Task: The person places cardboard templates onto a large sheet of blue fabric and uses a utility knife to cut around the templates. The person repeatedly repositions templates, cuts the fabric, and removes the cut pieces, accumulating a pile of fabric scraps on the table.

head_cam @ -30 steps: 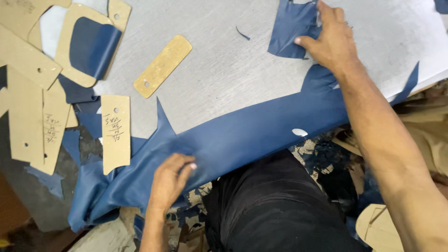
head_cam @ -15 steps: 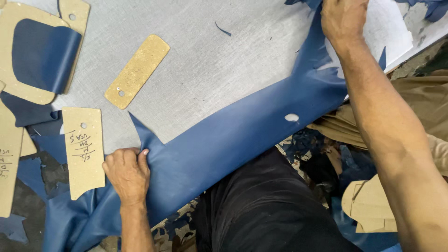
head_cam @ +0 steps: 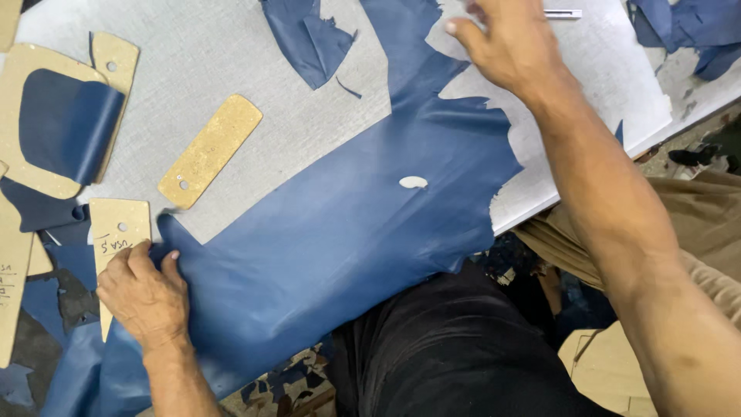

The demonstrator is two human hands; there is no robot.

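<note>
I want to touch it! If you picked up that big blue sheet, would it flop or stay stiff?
Probably floppy: the big blue sheet drapes over the table edge and wrinkles near the left hand. It looks thin, so likely light. Its ragged edges suggest it could tear.

A leather sheet (head_cam: 332, 239) lies across the near edge of the work table (head_cam: 309, 100), its near part hanging over the edge. The left hand (head_cam: 143, 297) rests on the sheet's left end, touching a pointed card template (head_cam: 116, 239) just to its left. Beyond that lies a rounded oblong template (head_cam: 210, 150), apart from the sheet. At far left sits a frame template (head_cam: 35, 123) over a leather piece (head_cam: 65, 123). The right hand (head_cam: 513, 46) presses the sheet's far right part, with a loose scrap (head_cam: 309, 38) to its left.
</note>
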